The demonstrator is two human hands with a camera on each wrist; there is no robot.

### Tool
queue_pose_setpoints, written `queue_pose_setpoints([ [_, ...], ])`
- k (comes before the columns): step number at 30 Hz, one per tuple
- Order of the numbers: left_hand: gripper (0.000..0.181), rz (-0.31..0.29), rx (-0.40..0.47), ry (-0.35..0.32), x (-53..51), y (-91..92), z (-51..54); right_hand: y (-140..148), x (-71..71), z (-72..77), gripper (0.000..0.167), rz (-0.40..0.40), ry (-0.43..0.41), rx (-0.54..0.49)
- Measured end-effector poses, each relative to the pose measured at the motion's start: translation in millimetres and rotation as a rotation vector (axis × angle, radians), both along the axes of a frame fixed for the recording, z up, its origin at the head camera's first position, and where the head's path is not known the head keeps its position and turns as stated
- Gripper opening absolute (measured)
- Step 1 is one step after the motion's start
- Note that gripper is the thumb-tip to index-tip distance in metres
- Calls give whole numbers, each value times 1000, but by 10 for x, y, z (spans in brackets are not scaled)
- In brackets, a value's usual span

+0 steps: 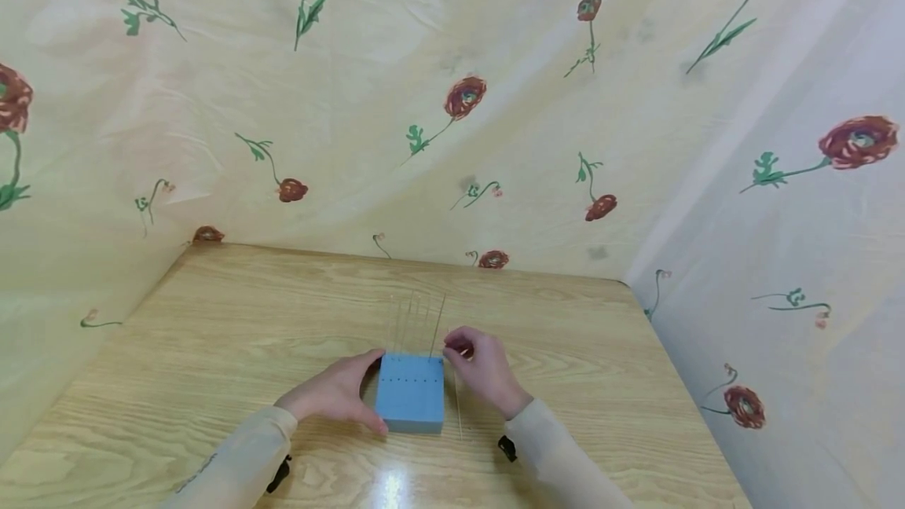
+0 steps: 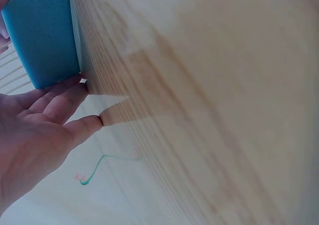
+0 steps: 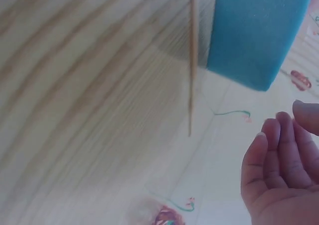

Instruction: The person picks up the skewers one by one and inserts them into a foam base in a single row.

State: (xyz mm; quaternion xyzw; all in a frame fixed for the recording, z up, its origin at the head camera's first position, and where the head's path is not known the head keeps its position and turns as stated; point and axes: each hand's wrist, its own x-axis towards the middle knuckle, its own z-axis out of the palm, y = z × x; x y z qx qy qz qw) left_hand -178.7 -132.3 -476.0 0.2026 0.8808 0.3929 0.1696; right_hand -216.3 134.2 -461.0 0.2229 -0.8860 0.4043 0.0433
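A blue foam block with a row of small holes across its top sits on the table. Several thin wooden sticks stand along its far edge, the rightmost leaning right. My left hand grips the block's left side, thumb at the near corner and fingers at the far one. At the far right corner is my right hand, thumb and index finger brought together, the other fingers curled. Whether anything lies between those tips cannot be made out. Along the block's right side lies a loose stick.
The wood-grain table is bordered by a pale flowered cloth at the back and sides. A dark strap piece shows beneath each wrist. Light glares off the table's near edge.
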Motion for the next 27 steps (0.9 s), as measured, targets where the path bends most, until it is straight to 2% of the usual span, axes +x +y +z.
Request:
queue_pose_setpoints([
  [4, 121, -1, -1, 0, -5, -4, -8, 87, -21, -43, 7, -38, -18, 41],
  [7, 121, 0, -3, -4, -7, -5, -12, 141, -24, -77, 3, -75, -71, 103],
  [12, 122, 2, -1, -10, -7, -5, -9, 189, 1, -111, 16, -124, -203, 220],
  [19, 121, 2, 2, -9, 1, 1, 12, 138, 53, -80, 31, -151, -341, 293],
  [27, 120, 1, 4, -8, 9, 2, 16, 95, 61, -68, 33, -161, -355, 359],
])
